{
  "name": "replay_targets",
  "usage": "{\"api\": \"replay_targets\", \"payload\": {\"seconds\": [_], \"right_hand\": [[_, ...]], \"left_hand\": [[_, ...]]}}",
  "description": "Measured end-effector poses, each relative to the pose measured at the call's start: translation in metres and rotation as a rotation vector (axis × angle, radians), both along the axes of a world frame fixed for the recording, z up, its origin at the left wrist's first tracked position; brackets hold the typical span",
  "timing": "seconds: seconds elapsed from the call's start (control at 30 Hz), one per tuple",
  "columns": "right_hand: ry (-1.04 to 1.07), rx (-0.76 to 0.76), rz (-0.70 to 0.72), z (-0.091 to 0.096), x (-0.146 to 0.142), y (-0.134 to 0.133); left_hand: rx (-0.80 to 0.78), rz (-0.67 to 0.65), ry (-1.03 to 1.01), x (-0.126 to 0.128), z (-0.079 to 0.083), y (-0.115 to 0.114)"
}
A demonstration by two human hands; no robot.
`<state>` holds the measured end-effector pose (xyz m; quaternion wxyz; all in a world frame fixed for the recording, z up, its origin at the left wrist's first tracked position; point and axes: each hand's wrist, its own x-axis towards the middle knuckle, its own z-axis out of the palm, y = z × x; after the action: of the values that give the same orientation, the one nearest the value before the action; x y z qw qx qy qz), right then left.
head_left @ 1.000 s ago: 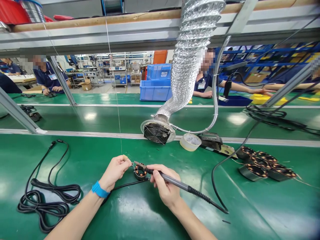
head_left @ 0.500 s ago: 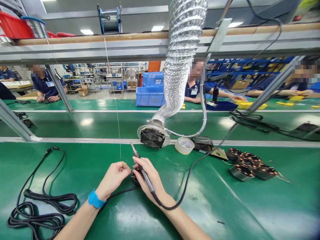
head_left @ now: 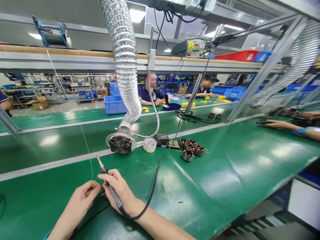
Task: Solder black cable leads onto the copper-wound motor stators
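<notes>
My right hand (head_left: 123,192) is closed around a soldering iron (head_left: 113,193). Its bare tip points up and away, clear of anything on the bench. My left hand (head_left: 82,201) is beside it, thumb and fingers pinched together close to my right fingers; what they pinch is too small to make out. A small dark part with wire ends (head_left: 103,191) shows between the two hands, mostly hidden by them. From the spool (head_left: 53,36) overhead, a thin pale wire (head_left: 87,146) runs down to just behind my left fingers. The iron's black cord (head_left: 156,176) loops over my right forearm.
A fume hose (head_left: 126,63) ends at a round fan hood (head_left: 121,145) ahead of my hands. Right of it are a tape roll (head_left: 150,145), an iron stand (head_left: 163,140) and several copper-wound stators (head_left: 191,148). A co-worker's hand (head_left: 277,124) rests at far right.
The view has swung to the right, so the bench things appear further left and the coiled cables have left the picture. Both hands keep close together, with the iron still in my right.
</notes>
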<state>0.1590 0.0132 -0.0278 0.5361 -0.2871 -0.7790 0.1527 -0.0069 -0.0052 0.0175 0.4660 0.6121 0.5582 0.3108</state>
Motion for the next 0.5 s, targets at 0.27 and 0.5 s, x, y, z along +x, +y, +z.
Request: {"api": "replay_targets", "payload": {"seconds": [0.27,0.5], "right_hand": [[-0.033,-0.106,0.017,0.000,-0.001,-0.002],[0.078,-0.286,0.059,0.002,0.002,0.000]], "left_hand": [[-0.128,0.059,0.016,-0.003,-0.002,0.005],[-0.095,0.107,-0.017,-0.008,-0.019,0.009]]}}
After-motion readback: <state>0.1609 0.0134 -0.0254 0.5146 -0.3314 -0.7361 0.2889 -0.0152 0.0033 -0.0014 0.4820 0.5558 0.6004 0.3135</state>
